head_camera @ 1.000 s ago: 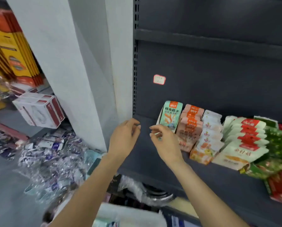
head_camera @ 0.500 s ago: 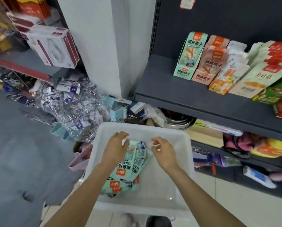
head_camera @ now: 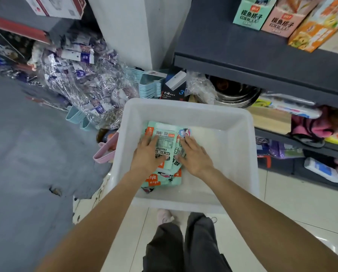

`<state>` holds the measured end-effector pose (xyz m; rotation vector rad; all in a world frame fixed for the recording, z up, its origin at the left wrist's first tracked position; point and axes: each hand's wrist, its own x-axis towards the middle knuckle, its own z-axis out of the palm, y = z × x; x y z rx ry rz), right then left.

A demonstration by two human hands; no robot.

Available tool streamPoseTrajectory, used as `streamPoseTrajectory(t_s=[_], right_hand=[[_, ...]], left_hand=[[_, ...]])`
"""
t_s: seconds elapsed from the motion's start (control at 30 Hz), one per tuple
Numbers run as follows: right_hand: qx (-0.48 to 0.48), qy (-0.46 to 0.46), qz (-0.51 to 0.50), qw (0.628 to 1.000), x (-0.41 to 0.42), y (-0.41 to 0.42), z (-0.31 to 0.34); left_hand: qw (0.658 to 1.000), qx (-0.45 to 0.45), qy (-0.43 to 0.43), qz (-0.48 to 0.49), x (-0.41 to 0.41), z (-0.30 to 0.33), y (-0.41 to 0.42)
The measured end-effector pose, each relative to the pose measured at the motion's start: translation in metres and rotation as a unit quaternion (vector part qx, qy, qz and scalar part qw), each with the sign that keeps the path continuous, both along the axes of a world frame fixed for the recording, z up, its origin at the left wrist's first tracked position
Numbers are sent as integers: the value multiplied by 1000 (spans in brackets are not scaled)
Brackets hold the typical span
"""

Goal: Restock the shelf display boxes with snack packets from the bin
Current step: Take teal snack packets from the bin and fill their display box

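Both hands lowered onto snack packets (head_camera: 165, 142) in bin (head_camera: 236, 134).

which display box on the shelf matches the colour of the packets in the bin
The mint-green cardboard display box, leftmost on the dark shelf; its neighbours are pink and orange.

The bin (head_camera: 185, 112) is translucent white plastic, smooth. The snack packets (head_camera: 165, 134) are glossy printed film. The display boxes (head_camera: 250, 14) are printed cardboard on a matt dark shelf (head_camera: 242, 55).

Steel bowls (head_camera: 235, 95), pink basket (head_camera: 105, 152)
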<state>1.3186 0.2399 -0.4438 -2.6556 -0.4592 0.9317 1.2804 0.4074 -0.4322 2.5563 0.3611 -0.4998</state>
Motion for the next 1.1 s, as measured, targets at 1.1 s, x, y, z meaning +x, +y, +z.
streamPoseTrajectory(t_s=[1.1], right_hand=[[14,-83,-127,988,21,-33,-8]], left_hand=[[987,-153,47,-36,-3,19,15]])
